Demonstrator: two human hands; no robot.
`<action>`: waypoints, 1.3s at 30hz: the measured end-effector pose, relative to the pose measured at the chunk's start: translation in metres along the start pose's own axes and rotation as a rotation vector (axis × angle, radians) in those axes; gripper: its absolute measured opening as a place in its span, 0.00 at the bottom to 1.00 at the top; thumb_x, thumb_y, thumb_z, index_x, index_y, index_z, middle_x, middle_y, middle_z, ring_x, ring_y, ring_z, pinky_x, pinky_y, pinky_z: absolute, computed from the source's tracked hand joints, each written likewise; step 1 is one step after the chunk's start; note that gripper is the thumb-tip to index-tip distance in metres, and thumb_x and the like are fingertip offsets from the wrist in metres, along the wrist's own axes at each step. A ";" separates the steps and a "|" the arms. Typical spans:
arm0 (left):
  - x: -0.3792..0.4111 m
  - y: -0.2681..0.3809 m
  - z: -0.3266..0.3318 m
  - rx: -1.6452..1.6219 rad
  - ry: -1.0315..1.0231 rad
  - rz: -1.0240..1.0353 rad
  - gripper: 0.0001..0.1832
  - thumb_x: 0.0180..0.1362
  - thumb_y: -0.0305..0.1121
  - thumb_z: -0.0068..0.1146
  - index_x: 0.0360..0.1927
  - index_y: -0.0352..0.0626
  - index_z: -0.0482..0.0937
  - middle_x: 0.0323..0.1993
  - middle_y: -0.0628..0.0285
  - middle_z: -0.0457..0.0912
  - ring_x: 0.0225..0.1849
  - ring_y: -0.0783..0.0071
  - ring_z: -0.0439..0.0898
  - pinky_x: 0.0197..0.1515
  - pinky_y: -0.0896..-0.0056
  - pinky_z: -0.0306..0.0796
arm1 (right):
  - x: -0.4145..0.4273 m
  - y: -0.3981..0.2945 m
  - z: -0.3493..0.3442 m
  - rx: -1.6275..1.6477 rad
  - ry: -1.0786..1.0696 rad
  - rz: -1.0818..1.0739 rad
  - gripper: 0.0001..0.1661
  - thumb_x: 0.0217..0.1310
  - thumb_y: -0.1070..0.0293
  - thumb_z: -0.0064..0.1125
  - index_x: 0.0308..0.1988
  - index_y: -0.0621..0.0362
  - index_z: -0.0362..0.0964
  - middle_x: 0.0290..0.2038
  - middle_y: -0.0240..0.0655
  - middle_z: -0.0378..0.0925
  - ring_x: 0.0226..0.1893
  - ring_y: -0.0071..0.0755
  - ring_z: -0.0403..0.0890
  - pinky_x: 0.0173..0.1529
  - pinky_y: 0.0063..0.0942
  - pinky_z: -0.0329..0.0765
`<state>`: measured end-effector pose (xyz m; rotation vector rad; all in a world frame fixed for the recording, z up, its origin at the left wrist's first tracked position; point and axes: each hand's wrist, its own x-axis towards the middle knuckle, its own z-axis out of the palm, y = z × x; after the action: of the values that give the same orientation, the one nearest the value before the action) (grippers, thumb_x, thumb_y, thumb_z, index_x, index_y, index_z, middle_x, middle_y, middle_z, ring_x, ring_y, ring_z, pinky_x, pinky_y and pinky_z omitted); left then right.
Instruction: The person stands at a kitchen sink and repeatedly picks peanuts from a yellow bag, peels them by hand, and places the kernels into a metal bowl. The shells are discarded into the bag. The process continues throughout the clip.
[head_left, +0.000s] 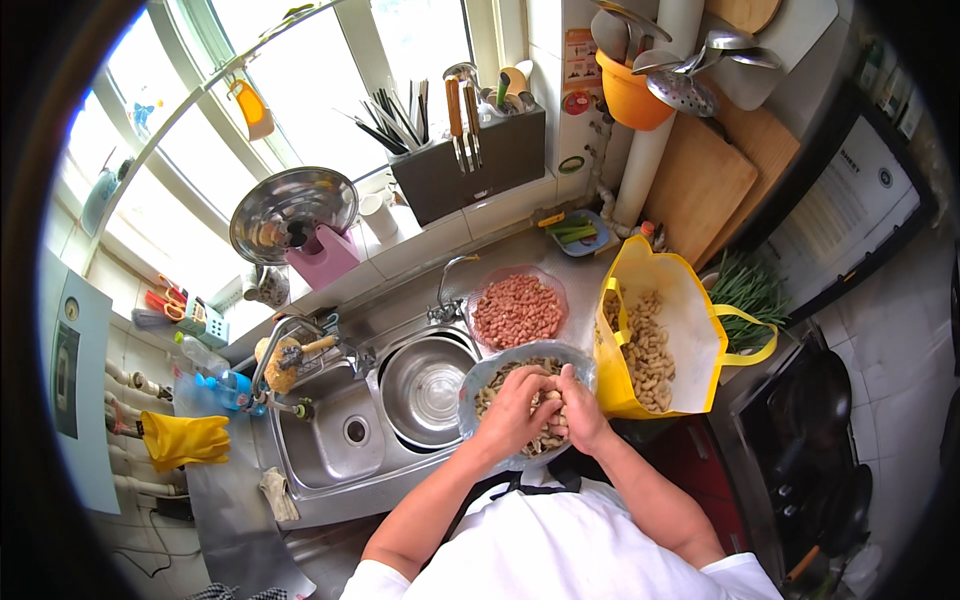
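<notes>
My left hand (523, 409) and my right hand (580, 411) meet over a bag-lined bowl (471, 375) of peanut shells (491, 386). Unshelled peanuts show between the fingers, in my right hand's palm side; what the left fingertips pinch is partly hidden. Just behind the bowl, a clear dish holds shelled pink peanuts (519, 309). Right of my hands stands a yellow bag (701, 300), its top wide, with many unshelled peanuts (651, 360) inside.
To the left is a double steel sink (330, 435) with a steel basin (427, 394) in its right bowl. A blue dish of cut greens (577, 232) lies at the back. Green stalks (742, 296) lie beyond the bag, near a stove (795, 420) with dark pans.
</notes>
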<state>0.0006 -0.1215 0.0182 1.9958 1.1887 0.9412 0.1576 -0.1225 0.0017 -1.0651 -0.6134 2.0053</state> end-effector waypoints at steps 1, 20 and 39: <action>0.000 0.001 -0.001 0.029 0.024 0.027 0.14 0.57 0.28 0.68 0.45 0.39 0.78 0.51 0.53 0.80 0.55 0.51 0.77 0.59 0.56 0.72 | -0.002 -0.002 0.000 -0.025 0.001 0.016 0.30 0.77 0.36 0.37 0.38 0.49 0.70 0.24 0.20 0.65 0.17 0.12 0.61 0.17 0.14 0.54; -0.027 0.013 0.031 -0.795 0.208 -0.297 0.13 0.75 0.29 0.47 0.54 0.35 0.80 0.50 0.60 0.84 0.51 0.76 0.79 0.57 0.74 0.72 | -0.027 0.010 -0.001 0.141 -0.162 -0.020 0.17 0.72 0.48 0.58 0.38 0.49 0.70 0.24 0.16 0.61 0.19 0.10 0.61 0.20 0.11 0.58; -0.030 0.012 0.022 -0.394 0.202 -0.285 0.08 0.70 0.25 0.53 0.47 0.36 0.82 0.33 0.61 0.83 0.35 0.75 0.80 0.40 0.73 0.75 | -0.027 0.027 -0.004 0.432 -0.247 0.241 0.16 0.69 0.43 0.59 0.39 0.40 0.71 0.25 0.14 0.59 0.21 0.10 0.62 0.20 0.10 0.57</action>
<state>0.0138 -0.1570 0.0077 1.4082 1.2422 1.1446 0.1597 -0.1603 -0.0065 -0.6595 -0.1592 2.3603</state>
